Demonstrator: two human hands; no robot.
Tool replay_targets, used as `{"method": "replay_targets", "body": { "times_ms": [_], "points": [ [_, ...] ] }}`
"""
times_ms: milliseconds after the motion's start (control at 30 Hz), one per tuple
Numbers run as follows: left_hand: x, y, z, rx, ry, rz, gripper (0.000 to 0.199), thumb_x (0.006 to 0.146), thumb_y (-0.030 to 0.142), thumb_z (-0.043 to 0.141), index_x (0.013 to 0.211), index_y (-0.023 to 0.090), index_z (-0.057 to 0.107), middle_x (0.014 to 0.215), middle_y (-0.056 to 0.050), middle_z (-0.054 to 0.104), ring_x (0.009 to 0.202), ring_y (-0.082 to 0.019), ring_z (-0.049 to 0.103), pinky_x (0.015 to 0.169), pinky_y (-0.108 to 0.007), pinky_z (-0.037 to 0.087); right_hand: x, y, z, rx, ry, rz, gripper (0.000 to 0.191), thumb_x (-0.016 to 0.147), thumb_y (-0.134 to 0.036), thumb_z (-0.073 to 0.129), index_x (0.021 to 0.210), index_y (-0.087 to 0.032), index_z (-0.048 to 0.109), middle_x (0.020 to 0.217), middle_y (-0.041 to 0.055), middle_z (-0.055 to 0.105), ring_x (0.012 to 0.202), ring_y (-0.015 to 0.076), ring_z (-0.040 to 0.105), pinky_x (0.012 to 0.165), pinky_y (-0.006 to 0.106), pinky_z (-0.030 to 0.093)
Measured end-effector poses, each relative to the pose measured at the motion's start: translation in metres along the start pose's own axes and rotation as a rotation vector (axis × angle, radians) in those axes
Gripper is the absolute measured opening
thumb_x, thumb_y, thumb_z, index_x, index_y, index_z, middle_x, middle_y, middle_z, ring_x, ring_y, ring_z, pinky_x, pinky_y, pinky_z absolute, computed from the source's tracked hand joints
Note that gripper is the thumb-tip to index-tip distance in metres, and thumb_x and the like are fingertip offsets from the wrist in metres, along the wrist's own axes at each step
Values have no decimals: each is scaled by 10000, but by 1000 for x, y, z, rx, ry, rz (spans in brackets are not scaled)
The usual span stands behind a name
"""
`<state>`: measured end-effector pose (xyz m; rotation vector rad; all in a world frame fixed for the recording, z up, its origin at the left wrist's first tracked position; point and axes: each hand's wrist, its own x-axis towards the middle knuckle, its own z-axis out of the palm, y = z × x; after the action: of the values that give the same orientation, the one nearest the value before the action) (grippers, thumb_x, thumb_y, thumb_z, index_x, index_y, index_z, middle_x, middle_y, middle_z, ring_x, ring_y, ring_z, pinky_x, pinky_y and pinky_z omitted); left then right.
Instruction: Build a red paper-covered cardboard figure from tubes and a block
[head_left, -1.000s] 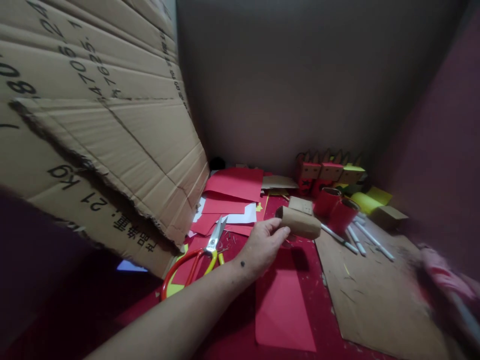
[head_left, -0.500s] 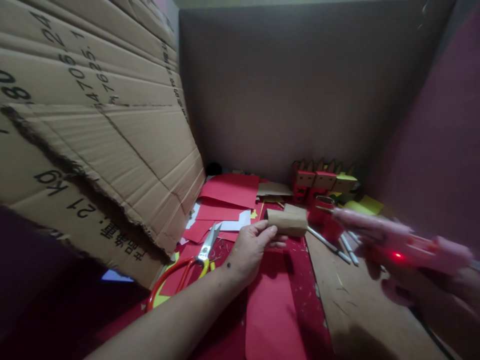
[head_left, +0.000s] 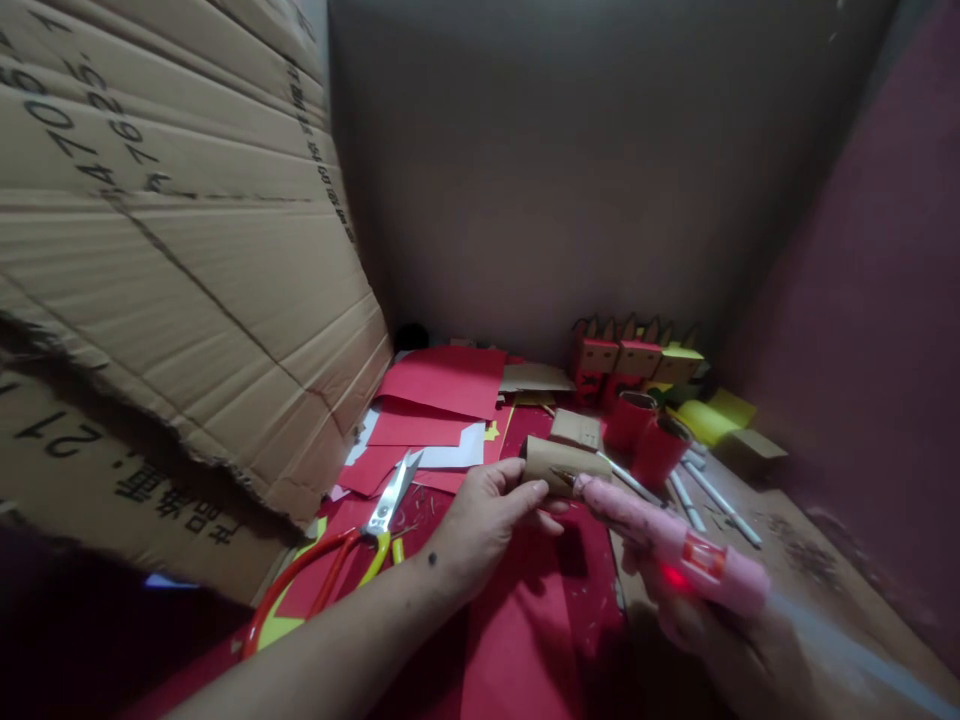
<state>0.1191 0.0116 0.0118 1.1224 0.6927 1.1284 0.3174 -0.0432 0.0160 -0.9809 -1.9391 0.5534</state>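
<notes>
My left hand (head_left: 487,515) pinches the near end of a brown cardboard tube (head_left: 562,462), which lies sideways above the table. My right hand (head_left: 697,615) is wrapped round a pink glue gun (head_left: 667,535) with a red light glowing on it. The gun's metal nozzle meets the side of the tube, or hovers just over it; I cannot tell which. Beneath my hands lies a long strip of red paper (head_left: 517,640). Left of my left wrist rest open scissors (head_left: 375,535) with red and yellow handles.
A large torn cardboard sheet (head_left: 195,270) leans in from the left. Red paper sheets (head_left: 442,385) lie at the back. Red tubes (head_left: 656,455), white sticks (head_left: 720,505) and several box-headed figures (head_left: 637,355) stand or lie at right. A small cardboard box (head_left: 576,428) sits behind the tube.
My right hand has brought the glue gun left and inward, so its nozzle is now at the tube. My left hand keeps its pinch on the tube. The view has shifted slightly right.
</notes>
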Motion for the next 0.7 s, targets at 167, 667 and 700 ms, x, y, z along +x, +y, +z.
{"method": "replay_targets", "body": {
  "times_ms": [167, 667, 700],
  "points": [
    [-1, 1, 2, 43, -5, -9, 191, 777, 201, 615, 930, 113, 689, 884, -103, 708, 726, -163, 654, 654, -270, 516, -2, 8, -1, -38, -44, 32, 463, 916, -304, 461, 1376, -323, 426, 1281, 5, 596, 1188, 271, 543, 1005, 401, 458],
    [-4, 3, 7, 62, -13, -37, 129, 780, 198, 614, 852, 145, 707, 815, -65, 694, 726, -144, 629, 648, -251, 508, -3, 10, 1, 3, -127, 34, 472, 929, -269, 430, 1396, -315, 389, 1420, -12, 449, 1322, 251, 383, 1098, 420, 345],
    [-4, 3, 7, 65, -14, -32, 124, 780, 200, 615, 842, 143, 706, 809, -64, 689, 731, -147, 626, 651, -255, 510, -3, 10, 1, -1, -112, 31, 470, 924, -276, 440, 1390, -316, 400, 1410, -14, 462, 1317, 254, 392, 1089, 422, 362]
  ]
}}
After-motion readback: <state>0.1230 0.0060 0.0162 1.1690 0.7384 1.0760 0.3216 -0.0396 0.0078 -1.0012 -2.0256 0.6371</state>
